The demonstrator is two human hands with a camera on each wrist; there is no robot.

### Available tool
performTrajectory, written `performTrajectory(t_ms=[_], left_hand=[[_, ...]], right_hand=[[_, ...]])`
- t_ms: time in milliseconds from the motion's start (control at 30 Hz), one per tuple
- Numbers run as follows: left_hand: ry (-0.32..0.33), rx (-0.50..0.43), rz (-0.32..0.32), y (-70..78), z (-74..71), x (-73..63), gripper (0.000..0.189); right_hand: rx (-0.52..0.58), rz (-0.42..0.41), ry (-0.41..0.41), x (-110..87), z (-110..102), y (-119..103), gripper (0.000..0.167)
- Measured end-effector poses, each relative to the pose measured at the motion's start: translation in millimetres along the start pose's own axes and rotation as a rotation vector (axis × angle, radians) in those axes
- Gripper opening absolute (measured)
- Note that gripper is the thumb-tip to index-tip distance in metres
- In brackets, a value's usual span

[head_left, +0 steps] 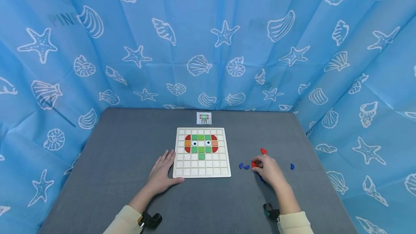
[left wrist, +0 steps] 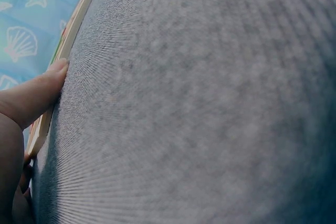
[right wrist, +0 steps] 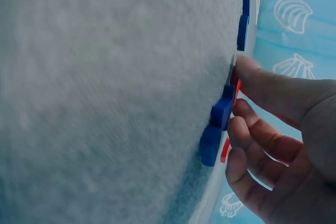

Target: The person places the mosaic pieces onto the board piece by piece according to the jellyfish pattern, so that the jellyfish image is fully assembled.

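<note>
A white gridded board (head_left: 179,171) lies flat in the middle of the table, bearing a face-like pattern of green, red and orange tiles with two eye tiles (head_left: 208,143). My left hand (head_left: 160,174) rests at its left side with fingers spread, the thumb (left wrist: 50,85) against the near edge. To the right of the board, my right hand (head_left: 270,170) pinches a red piece (head_left: 254,164) between thumb and fingers, close over the tabletop. Blue half-round pieces (head_left: 246,167) lie just left of these fingertips, and blue pieces (right wrist: 211,145) also show beneath the hand.
Behind the board lies a small picture card (head_left: 204,118) with a similar coloured figure. Another red piece (head_left: 263,151) sits beyond my right hand, and a lone blue piece (head_left: 292,166) is farther right. A blue shell-patterned curtain (head_left: 208,46) borders the grey table (head_left: 130,129).
</note>
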State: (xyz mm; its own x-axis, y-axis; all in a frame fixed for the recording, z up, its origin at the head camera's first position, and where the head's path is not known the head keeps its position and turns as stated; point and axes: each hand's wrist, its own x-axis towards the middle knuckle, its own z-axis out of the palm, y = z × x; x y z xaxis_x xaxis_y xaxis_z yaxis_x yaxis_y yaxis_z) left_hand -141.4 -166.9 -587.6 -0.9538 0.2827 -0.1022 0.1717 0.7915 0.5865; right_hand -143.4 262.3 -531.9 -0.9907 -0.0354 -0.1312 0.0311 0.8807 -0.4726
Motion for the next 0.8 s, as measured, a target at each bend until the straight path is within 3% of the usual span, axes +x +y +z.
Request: performTrajectory(t_ms=[300,500,800], left_hand=[[-0.014,0.002,-0.007,1.8,-1.7,0.4,0.118],[-0.017,0.008,-0.009,2.0,-1.5,1.2,0.118],[-0.005,0.017,-0.006,-0.2,-0.1,1.3,0.119]], right_hand=[[-0.032,-0.013,-0.003,3.2,-1.3,-3.6,0.014],[-0.065,-0.047,0.012,7.5,-1.2,-7.5,0.017],[-0.06,-0.165,0.118,13.4,-0.4,-24.0,0.025]])
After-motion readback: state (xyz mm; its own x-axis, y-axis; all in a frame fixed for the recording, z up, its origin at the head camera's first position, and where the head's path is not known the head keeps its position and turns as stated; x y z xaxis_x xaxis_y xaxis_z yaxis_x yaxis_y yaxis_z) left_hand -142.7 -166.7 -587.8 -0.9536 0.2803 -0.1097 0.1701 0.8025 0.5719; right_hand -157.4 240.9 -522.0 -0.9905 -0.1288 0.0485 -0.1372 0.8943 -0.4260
